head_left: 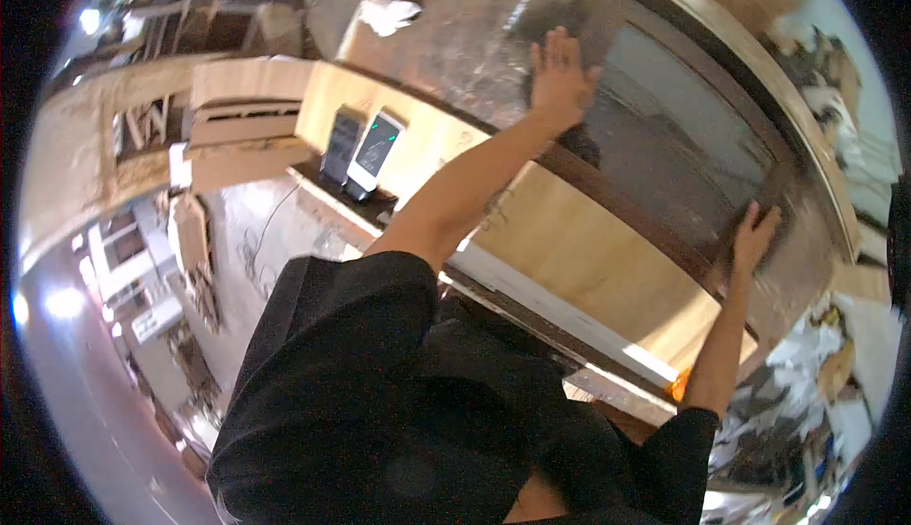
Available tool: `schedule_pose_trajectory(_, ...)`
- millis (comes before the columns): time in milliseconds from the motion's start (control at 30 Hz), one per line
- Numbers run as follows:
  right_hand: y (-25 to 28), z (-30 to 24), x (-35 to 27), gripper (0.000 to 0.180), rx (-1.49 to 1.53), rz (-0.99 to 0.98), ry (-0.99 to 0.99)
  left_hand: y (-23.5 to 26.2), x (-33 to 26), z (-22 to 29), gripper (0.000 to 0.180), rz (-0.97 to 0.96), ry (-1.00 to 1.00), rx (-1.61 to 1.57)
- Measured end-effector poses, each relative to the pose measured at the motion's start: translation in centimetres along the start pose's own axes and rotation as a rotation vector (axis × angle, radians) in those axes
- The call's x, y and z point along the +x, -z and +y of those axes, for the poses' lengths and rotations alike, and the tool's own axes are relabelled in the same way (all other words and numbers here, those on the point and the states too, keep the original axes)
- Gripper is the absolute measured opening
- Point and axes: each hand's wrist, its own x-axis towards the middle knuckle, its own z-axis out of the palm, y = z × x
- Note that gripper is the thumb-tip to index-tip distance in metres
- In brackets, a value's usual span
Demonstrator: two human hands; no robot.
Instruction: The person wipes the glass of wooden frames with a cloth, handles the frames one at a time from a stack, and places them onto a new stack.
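A dark brown framed panel (655, 169) with a greyish inset (697, 98) lies across the workbench, slightly blurred. My left hand (562, 84) rests palm down near its left end, fingers stretched out. Farther right, my right hand (756, 238) touches the panel's right end with its fingers extended and the thumb apart. Neither hand is wrapped round anything. Beneath the panel's near side, a light wooden board (588, 250) runs along the bench.
Two phones, one white-edged (377, 150) and one dark (341, 145), stand upright on the bench's near left. A crumpled white piece (389, 15) lies on the brown bench top (455, 41). Wood boards (249, 98) are stacked at left; scraps and sheeting (807, 373) lie at right.
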Motion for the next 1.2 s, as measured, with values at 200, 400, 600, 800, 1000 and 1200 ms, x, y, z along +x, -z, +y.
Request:
schedule_pose_trajectory(200,-1.0,2.1,0.1,0.078,-0.286,0.028,0.006,1.0,1.9,1.7,0.073,0.072,0.187,-0.072)
schedule_pose_trajectory(400,-0.2,-3.2,0.4,0.079,-0.283,0.045,-0.062,2.8,1.9,1.4,0.082,0.012,0.232,0.119)
schedule_pose_trajectory(600,0.0,-2.2,0.0,0.076,-0.251,0.054,-0.091,2.3,2.6,2.5,0.082,-0.039,0.215,0.131)
schedule_pose_trajectory(800,-0.1,-2.7,-0.3,0.075,-0.272,0.046,-0.087,2.2,2.5,2.3,0.084,-0.041,0.224,0.174)
schedule_pose_trajectory(1000,0.0,-2.9,-0.1,0.075,-0.242,0.078,-0.088,2.3,2.4,2.1,0.085,-0.018,0.204,0.156)
schedule_pose_trajectory(1200,0.0,-2.6,-0.3,0.073,-0.291,0.07,-0.08,2.2,2.4,2.0,0.085,0.001,0.194,0.145)
